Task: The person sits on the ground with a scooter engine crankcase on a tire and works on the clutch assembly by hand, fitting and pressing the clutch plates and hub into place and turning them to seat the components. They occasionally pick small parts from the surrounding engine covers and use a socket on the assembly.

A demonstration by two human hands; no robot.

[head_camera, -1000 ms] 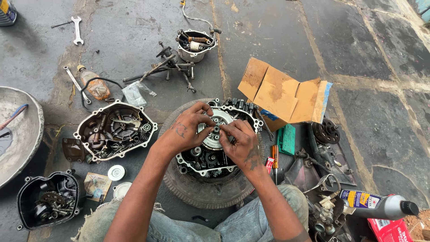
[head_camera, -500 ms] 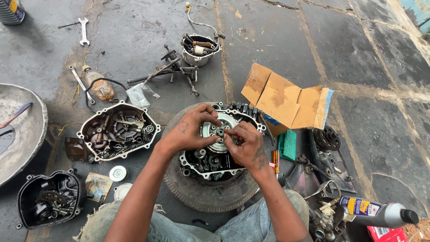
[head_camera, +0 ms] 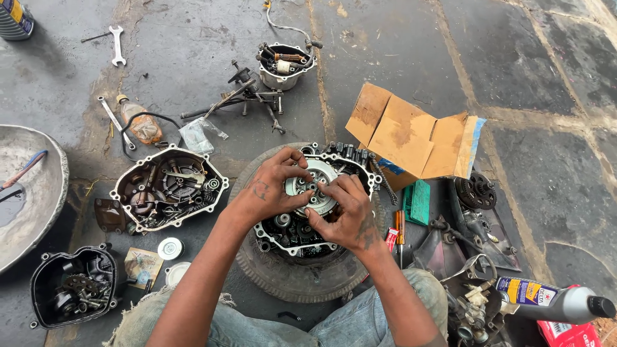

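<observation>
Both hands work on the engine case [head_camera: 302,228], which lies on a tyre [head_camera: 302,283] on the floor, just ahead of the person's knees. Left hand [head_camera: 270,189] curls over the clutch plate [head_camera: 312,186] from its left edge, fingers together on the rim. Right hand [head_camera: 347,215] pinches at the plate's centre, fingertips closed on something small; cannot tell whether bolt or spring.

Risks, as judged:
- Small part at the centre could slip from oily fingers and drop into the open case among the gears; hard to fish out.
- Case only rests on the tyre. Hard sideways push from either hand could rock it.
- Screwdriver [head_camera: 400,226] lies touching the tyre's right side, by the right wrist; an elbow swing could knock it away.

Left of the tyre, an open cover [head_camera: 168,187] full of loose bits; nearer, toward the floor's left edge, a second dark cover [head_camera: 74,286]. A stray piece landing in either could get mixed up.

Further out: cardboard box [head_camera: 411,135] right of the case, spanner [head_camera: 116,122] and bottle [head_camera: 141,125] left, stator housing [head_camera: 286,64] beyond. Grit from the floor could ride in on any part picked up there.
</observation>
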